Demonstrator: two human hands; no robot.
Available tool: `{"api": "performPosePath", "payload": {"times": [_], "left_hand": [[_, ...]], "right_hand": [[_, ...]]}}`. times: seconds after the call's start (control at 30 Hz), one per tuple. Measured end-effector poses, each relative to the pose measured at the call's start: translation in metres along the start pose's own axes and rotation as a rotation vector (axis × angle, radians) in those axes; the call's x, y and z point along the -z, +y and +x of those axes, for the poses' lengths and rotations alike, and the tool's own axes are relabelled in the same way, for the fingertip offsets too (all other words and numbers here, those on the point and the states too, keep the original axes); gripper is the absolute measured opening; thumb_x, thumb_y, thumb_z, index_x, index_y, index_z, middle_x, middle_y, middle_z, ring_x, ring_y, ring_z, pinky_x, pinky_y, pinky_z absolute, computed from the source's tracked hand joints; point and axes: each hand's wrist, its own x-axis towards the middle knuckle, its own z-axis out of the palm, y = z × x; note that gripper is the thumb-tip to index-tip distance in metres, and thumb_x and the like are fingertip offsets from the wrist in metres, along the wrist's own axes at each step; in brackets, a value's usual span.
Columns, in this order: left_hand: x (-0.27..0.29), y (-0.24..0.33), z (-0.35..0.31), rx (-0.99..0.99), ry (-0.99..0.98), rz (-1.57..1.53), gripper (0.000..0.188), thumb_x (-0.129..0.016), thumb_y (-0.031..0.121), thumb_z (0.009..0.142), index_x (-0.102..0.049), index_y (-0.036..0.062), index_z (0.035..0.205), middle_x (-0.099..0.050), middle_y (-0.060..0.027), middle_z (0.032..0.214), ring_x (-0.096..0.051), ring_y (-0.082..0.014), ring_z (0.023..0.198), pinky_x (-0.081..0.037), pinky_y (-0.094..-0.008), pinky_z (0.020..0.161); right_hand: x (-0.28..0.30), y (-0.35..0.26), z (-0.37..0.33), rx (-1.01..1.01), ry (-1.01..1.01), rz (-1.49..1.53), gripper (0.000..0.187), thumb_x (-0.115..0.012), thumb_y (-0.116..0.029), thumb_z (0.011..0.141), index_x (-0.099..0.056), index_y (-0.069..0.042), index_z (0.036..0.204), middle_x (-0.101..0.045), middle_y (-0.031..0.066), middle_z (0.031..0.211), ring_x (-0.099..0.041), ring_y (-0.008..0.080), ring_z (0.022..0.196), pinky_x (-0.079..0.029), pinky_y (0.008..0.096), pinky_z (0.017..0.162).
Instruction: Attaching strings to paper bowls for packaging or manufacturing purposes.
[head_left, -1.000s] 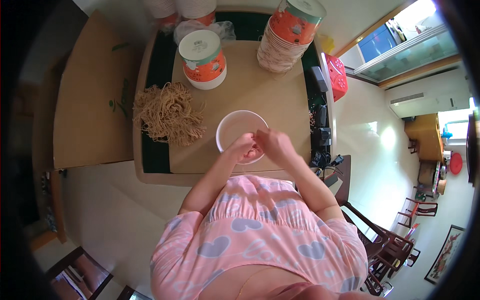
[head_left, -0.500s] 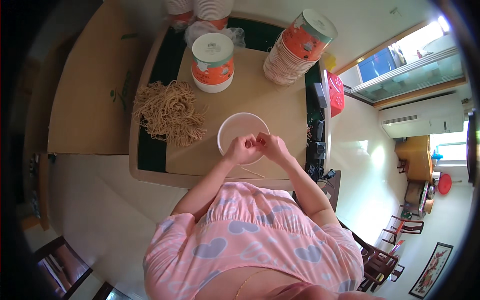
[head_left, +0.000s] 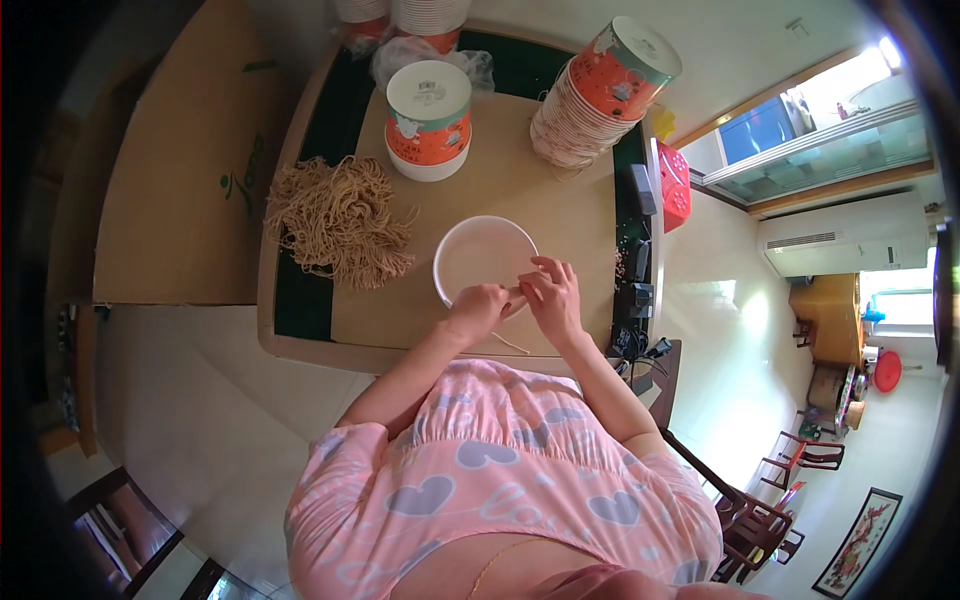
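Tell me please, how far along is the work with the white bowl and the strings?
Done: one lidded orange tub stands finished-looking at the back. In hand: the left hand and right hand meet at the near rim of the open white bowl, seemingly working a thin string; the bowl looks empty. Left: a large pile of tan strings and a tall stack of bowls wait.

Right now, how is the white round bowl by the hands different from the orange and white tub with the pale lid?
The white round bowl is open on top and looks empty inside; the orange and white tub is closed by a pale lid. The bowl is plain white; the tub has an orange printed side. Both hands touch the bowl's near rim, left hand and right hand; nobody touches the tub. Both are round and stand on the brown tabletop.
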Motion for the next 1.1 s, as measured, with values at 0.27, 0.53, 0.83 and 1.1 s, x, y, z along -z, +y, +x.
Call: {"api": "performPosePath", "payload": {"times": [0.27, 0.53, 0.83, 1.1], "left_hand": [[-0.001, 0.008, 0.007, 0.059, 0.153, -0.161, 0.011, -0.062, 0.015, 0.084, -0.063, 0.0063, 0.091, -0.062, -0.0136, 0.08, -0.062, -0.0308, 0.067, -0.05, -0.0402, 0.061], [-0.002, -0.013, 0.017, 0.646, -0.134, -1.105, 0.014, -0.056, 0.015, 0.093, -0.064, 0.0036, 0.09, -0.057, 0.0026, 0.075, -0.049, -0.0036, 0.057, -0.032, -0.0173, 0.043], [-0.005, -0.019, 0.019, 0.778, -0.123, -1.418, 0.011, -0.058, 0.015, 0.091, -0.065, 0.0053, 0.093, -0.059, 0.0022, 0.076, -0.044, -0.0034, 0.053, -0.026, -0.0174, 0.04], [-0.004, -0.011, 0.019, 0.718, -0.041, -1.218, 0.009, -0.063, 0.012, 0.087, -0.068, 0.0045, 0.09, -0.059, 0.0025, 0.07, -0.046, -0.0039, 0.054, -0.031, -0.0186, 0.042]], "right_hand": [[-0.006, 0.019, 0.004, -0.11, -0.104, 0.249, 0.008, -0.068, -0.007, 0.075, -0.065, -0.006, 0.083, -0.059, 0.0101, 0.088, -0.056, 0.0304, 0.087, -0.047, 0.0384, 0.075], [-0.01, 0.016, -0.011, -0.168, -0.045, 0.334, 0.009, -0.067, -0.006, 0.08, -0.067, -0.004, 0.089, -0.063, 0.0107, 0.09, -0.06, 0.0275, 0.085, -0.048, 0.0347, 0.074], [-0.02, 0.002, -0.024, -0.155, 0.114, 0.335, 0.014, -0.065, -0.003, 0.08, -0.07, -0.006, 0.094, -0.063, 0.0096, 0.093, -0.059, 0.028, 0.086, -0.049, 0.0362, 0.074], [-0.014, 0.008, -0.02, -0.149, 0.058, 0.338, 0.016, -0.066, -0.004, 0.082, -0.068, -0.005, 0.097, -0.061, 0.0114, 0.094, -0.059, 0.0254, 0.082, -0.049, 0.0331, 0.071]]}}
